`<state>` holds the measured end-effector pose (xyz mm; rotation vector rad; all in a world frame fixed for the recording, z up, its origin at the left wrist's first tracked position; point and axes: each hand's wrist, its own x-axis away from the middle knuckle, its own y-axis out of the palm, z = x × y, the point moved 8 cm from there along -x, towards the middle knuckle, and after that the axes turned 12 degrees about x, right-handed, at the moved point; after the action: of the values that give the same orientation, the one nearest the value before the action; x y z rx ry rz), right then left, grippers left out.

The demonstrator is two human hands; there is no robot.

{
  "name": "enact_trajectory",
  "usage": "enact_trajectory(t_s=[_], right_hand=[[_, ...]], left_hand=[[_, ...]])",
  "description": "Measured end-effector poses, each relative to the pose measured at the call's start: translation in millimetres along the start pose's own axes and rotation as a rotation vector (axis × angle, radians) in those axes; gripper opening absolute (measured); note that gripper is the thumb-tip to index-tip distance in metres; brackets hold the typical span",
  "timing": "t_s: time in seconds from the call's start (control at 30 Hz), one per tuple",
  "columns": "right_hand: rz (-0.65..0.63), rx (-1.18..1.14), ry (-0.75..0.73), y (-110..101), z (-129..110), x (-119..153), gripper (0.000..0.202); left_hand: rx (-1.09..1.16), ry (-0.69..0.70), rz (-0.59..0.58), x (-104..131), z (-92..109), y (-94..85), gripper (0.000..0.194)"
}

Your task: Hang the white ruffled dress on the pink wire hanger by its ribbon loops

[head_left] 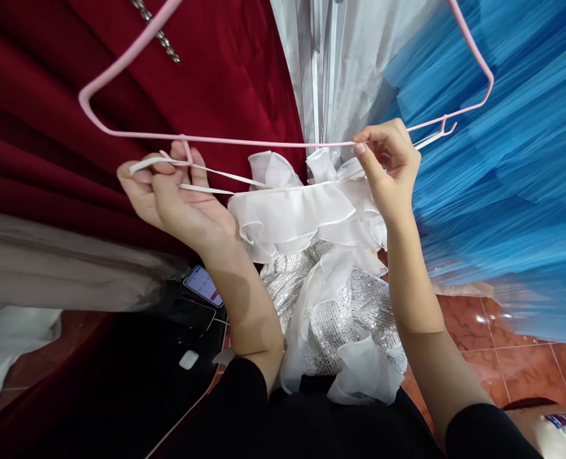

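A pink hanger (pixel 264 141) spans the upper part of the view, with a small hook near each end of its bar. Below it hangs a white ruffled garment (pixel 292 213) with silver sequined fabric. My left hand (pixel 173 191) is closed on a thin white strap (pixel 216 172) at the left hook, its fingers partly behind the hook. My right hand (pixel 391 166) pinches the hanger's bar right of the middle. Another white strap (pixel 429 140) runs to the right hook.
Dark red fabric (pixel 230 70) hangs at the left, blue tulle (pixel 517 191) at the right, and white fabric (pixel 369 51) between them. A lit phone (pixel 203 285) and a small white case (pixel 188 359) lie on a black surface (pixel 120 382). Red tiles (pixel 517 370) show below.
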<state>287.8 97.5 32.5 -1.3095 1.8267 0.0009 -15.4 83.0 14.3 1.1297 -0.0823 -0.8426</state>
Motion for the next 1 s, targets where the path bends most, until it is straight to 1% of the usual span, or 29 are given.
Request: enact_trajectory(t_s=[0.07, 0.13, 0.2, 0.27, 0.33, 0.4, 0.5, 0.57, 0.63, 0.7, 0.73, 0.77, 0.9, 1.0], right_hand=[[0.005, -0.016, 0.003, -2.0, -2.3, 1.7, 0.031], [0.011, -0.027, 0.005, -1.5, -5.1, 2.4, 0.030], [0.013, -0.038, 0.008, 1.6, -7.0, 1.8, 0.030], [0.018, -0.047, 0.008, 5.1, -6.9, 0.6, 0.029], [0.031, -0.055, 0.002, 7.1, -5.3, -0.6, 0.028], [0.047, -0.063, -0.009, 7.0, -3.8, -1.0, 0.027], [0.058, -0.065, -0.027, 5.2, -4.6, 0.3, 0.027], [0.058, -0.045, -0.019, 4.1, -5.6, 1.8, 0.026], [0.056, -0.020, 0.003, 4.0, -5.4, 3.1, 0.024], [0.058, -0.021, 0.010, 4.3, -4.8, 3.7, 0.024], [0.058, -0.033, 0.007, 4.7, -4.4, 3.7, 0.026], [0.057, -0.050, 0.004, 5.2, -3.9, 3.6, 0.027], [0.051, -0.100, 0.013, 7.3, -1.3, 2.5, 0.027], [0.051, -0.105, 0.018, 7.8, -1.7, 2.4, 0.024]], left_hand=[[-0.004, -0.004, 0.004, -0.1, 1.4, -0.3, 0.017], [-0.034, 0.050, -0.010, 2.9, 11.1, 2.3, 0.016], [-0.140, 0.132, -0.013, 8.9, 26.7, 6.9, 0.018], [-0.310, 0.201, -0.035, 15.1, 43.1, 14.8, 0.018], [-0.452, 0.229, -0.086, 18.6, 55.0, 23.2, 0.016], [-0.496, 0.228, -0.124, 18.5, 61.8, 27.7, 0.013], [-0.417, 0.198, -0.135, 14.5, 62.3, 27.3, 0.012], [-0.325, 0.152, -0.080, 11.1, 56.3, 20.7, 0.011], [-0.227, 0.049, 0.000, 8.7, 44.1, 11.0, 0.012], [-0.149, -0.045, 0.049, 9.2, 32.9, 4.7, 0.024], [-0.133, -0.053, 0.055, 10.1, 31.3, 4.0, 0.029], [-0.138, -0.026, 0.051, 11.4, 33.1, 4.9, 0.030], [-0.247, 0.161, -0.009, 18.9, 48.5, 17.7, 0.018], [-0.279, 0.210, -0.039, 19.5, 49.2, 24.3, 0.013]])
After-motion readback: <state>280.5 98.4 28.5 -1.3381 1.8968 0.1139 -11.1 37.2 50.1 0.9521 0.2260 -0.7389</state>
